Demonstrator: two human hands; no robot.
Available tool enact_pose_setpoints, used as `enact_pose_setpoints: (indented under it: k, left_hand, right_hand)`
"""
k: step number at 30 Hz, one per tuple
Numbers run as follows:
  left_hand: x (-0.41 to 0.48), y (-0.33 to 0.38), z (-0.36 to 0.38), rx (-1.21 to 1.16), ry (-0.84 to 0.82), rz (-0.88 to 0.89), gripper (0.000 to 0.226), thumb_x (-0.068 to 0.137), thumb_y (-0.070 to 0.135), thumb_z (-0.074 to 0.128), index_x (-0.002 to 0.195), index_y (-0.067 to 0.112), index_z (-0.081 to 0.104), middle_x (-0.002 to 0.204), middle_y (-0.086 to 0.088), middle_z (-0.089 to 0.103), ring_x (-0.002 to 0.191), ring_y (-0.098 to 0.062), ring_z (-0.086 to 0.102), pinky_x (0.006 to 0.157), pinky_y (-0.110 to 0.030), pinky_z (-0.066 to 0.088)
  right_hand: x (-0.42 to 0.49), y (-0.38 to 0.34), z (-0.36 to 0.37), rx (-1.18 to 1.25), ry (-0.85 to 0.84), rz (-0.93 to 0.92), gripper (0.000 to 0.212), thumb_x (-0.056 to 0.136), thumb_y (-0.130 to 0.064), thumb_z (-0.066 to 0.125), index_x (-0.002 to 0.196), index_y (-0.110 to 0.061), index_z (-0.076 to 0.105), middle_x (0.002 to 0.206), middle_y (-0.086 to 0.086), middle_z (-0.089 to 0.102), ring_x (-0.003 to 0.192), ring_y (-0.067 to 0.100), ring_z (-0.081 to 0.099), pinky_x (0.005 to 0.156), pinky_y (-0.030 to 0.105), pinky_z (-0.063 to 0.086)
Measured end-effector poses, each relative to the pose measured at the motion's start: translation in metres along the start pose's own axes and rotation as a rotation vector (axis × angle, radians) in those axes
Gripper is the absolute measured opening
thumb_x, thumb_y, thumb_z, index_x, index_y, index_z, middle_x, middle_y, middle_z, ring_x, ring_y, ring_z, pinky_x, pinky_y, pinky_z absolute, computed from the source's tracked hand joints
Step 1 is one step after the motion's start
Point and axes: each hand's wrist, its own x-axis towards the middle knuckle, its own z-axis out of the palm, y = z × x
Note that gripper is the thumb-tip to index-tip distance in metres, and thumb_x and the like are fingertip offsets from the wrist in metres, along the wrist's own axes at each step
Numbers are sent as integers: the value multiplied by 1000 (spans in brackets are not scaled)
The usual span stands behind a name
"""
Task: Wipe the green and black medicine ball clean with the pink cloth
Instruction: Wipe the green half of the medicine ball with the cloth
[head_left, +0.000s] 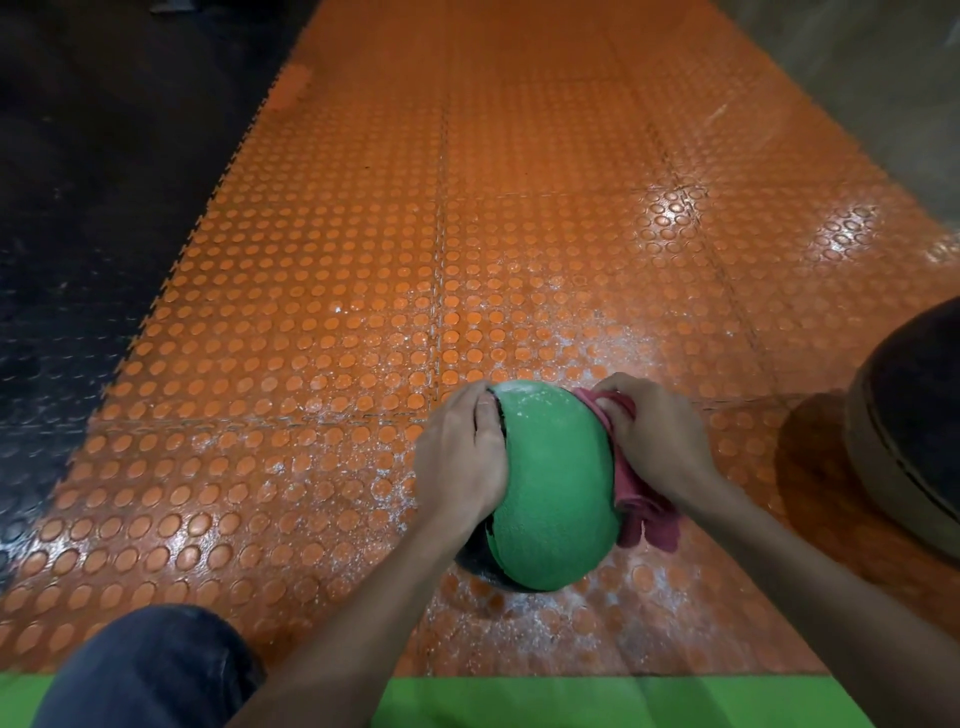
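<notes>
Black studded flooring (62, 260) fills the far left, its toothed edge locked into the orange studded floor tiles (363, 234) that run up the middle. At the lower left a knee in dark jeans (145, 670) juts in, above a green mat strip (623, 701) along the bottom edge. White dusty specks (519, 312) are scattered over the orange tiles around the centre.

The left hand (460, 457) lies on the left side of the green and black medicine ball (556, 493), fingers curved around it at the seam where the black part meets the green, holding it. The ball rests on the orange tiles, green face up.

The pink cloth (649, 514) is bunched against the ball's right side. The right hand (654, 436) presses it there, fingers curled into the fabric. At the far right sits a large dark round object (914, 415), partly cut off.
</notes>
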Motion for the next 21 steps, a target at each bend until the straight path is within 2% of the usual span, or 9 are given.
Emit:
enact_pose_setpoints:
  k: [3, 6, 8, 11, 14, 16, 19, 20, 21]
  left_hand:
    - [2, 2, 2, 19, 5, -8, 40, 102, 28, 28, 138, 19, 42, 144, 4, 42, 132, -13, 37, 111, -32, 24]
    - [0, -2, 0, 1, -2, 6, 39, 102, 27, 28, 137, 20, 43, 144, 5, 42, 132, -12, 37, 110, -32, 24]
    - [-1, -3, -1, 9, -18, 3, 40, 102, 28, 26, 138, 20, 41, 145, 5, 40, 134, -12, 34, 112, -33, 22]
    - [0, 1, 0, 58, -39, 1, 41, 102, 28, 24, 141, 19, 37, 148, 4, 36, 136, -13, 31, 113, -32, 18]
    - [0, 6, 1, 97, -51, 0, 42, 102, 29, 23, 141, 21, 35, 149, 5, 34, 137, -12, 28, 112, -30, 16]
    - [1, 5, 0, 82, -49, -2, 42, 102, 29, 23, 141, 20, 37, 148, 5, 35, 136, -12, 30, 112, -29, 17]
    - [2, 1, -3, 22, -37, -10, 41, 102, 27, 24, 139, 19, 40, 146, 5, 39, 134, -12, 34, 109, -26, 19]
    - [2, -1, -3, 7, -38, -9, 41, 102, 27, 24, 139, 20, 41, 145, 5, 40, 133, -11, 34, 108, -25, 20]
    - [2, -3, -4, 2, -43, -6, 41, 102, 27, 23, 139, 20, 40, 145, 5, 40, 133, -11, 34, 108, -25, 19]
  right_hand:
    - [-18, -24, -4, -49, 7, -164, 19, 90, -27, 50, 100, -29, 66, 95, -8, 61, 60, 8, 52, 49, 11, 31]
    - [-39, -42, -3, -54, 53, -417, 23, 84, -31, 48, 90, -26, 70, 79, -5, 61, 41, 3, 40, 34, 9, 30]
    - [-34, -35, -2, -12, 94, -365, 27, 85, -31, 45, 92, -24, 70, 80, -3, 61, 42, 4, 41, 35, 9, 31]
    - [-14, -4, 2, -59, 55, -132, 23, 92, -26, 46, 101, -23, 67, 90, -1, 62, 58, 10, 49, 47, 13, 30]
    - [-6, 11, -1, -30, 10, -26, 16, 91, -23, 51, 97, -23, 66, 91, 1, 66, 72, 16, 59, 57, 21, 39]
    - [-15, -6, -3, -7, 18, -114, 18, 90, -23, 52, 99, -24, 67, 91, -5, 62, 66, 11, 56, 55, 15, 38]
    - [-36, -43, -4, -68, 44, -412, 15, 85, -24, 57, 93, -25, 69, 82, -7, 59, 45, 7, 46, 38, 13, 34]
    - [-36, -45, -3, -90, 59, -453, 13, 84, -23, 60, 92, -25, 70, 80, -7, 60, 42, 6, 42, 35, 11, 29]
    - [-31, -40, -2, -81, 53, -405, 13, 85, -23, 59, 92, -26, 70, 81, -8, 60, 42, 4, 42, 36, 10, 27]
